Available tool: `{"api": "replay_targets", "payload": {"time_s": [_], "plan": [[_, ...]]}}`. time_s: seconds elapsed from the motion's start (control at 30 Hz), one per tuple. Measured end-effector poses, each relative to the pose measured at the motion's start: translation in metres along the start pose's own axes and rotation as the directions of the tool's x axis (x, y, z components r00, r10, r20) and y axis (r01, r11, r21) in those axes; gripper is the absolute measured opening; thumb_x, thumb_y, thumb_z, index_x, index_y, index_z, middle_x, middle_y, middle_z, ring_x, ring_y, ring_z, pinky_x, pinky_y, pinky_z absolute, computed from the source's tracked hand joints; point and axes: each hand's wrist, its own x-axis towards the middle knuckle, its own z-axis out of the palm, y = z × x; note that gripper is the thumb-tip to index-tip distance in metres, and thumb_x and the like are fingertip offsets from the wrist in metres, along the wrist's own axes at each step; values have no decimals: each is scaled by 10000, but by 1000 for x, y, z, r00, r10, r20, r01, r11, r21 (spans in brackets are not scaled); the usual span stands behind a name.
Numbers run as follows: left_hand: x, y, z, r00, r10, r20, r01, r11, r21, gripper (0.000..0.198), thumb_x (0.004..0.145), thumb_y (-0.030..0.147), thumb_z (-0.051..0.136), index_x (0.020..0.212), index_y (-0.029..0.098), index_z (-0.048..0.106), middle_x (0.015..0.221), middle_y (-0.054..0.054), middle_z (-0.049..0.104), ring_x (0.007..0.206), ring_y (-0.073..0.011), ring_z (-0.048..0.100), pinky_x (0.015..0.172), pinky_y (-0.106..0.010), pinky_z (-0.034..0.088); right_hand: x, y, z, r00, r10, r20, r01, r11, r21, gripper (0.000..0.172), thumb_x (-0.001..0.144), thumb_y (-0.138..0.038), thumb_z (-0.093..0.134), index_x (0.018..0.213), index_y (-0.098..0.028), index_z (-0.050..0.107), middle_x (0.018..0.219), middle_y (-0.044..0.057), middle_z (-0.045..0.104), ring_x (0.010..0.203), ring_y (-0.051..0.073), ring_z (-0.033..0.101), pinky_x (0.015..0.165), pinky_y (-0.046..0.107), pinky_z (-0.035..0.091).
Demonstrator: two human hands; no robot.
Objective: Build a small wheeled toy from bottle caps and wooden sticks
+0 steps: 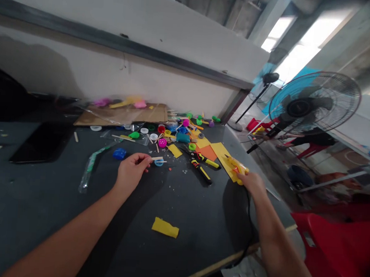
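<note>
My left hand (132,171) rests on the dark table (40,213), fingers pinched on a thin wooden stick (157,158) that lies across a small blue ring cap (158,163). My right hand (251,182) is closed around a yellow glue gun (236,165) near the table's right edge, its black cord (249,219) trailing down past my wrist. The gun sits over yellow paper sheets (220,151). Between my hands lie two black-and-yellow utility knives (204,165).
Coloured bottle caps (162,142), sticks and paper scraps clutter the back middle, by a cardboard sheet (123,114). A yellow scrap (165,227) lies near the front edge. A black phone (40,143) lies left. A standing fan (314,103) and red plastic chairs (339,246) stand right.
</note>
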Motion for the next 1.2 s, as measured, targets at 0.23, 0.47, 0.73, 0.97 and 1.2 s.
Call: {"api": "replay_targets", "payload": {"time_s": [0.23,0.47,0.73,0.97,1.2], "plan": [[0,1,0,1000,2,15,-1,1000,-23,265,698,402,661,790,154,669,671,-9,649,571,-114,554,528,-220,449,-40,-14,-15,980,-124,157,-20,721,693,211,585,-360,640,659,-200,524,591,-9,534,538,128,537,500,244,444],[-1,3,-1,1000,24,-4,-24,1000,2,234,698,376,664,796,164,682,651,0,649,553,-112,554,545,-226,440,-117,-99,3,626,-664,408,-331,248,911,248,668,-413,696,762,-198,618,475,-63,431,437,87,405,441,210,408],[-4,6,-1,999,37,-9,-37,999,-33,236,695,358,669,832,167,681,673,6,659,553,-118,583,562,-232,445,-153,-139,68,501,-740,449,-363,291,885,268,709,-376,712,856,-157,664,455,-62,455,490,94,464,536,227,439],[-12,14,6,996,8,86,-6,1000,-22,187,707,351,667,777,178,682,667,9,652,545,-110,569,548,-230,461,-158,-136,81,771,-559,305,-177,272,946,349,623,-344,781,879,-175,613,606,-39,596,494,96,517,476,223,443],[-24,19,14,976,-60,210,78,994,-80,183,669,353,696,721,178,687,643,5,640,538,-113,561,542,-242,495,-160,-141,85,834,-439,333,-134,424,896,360,543,-321,792,823,-146,649,672,14,670,468,112,555,430,226,401]]}}
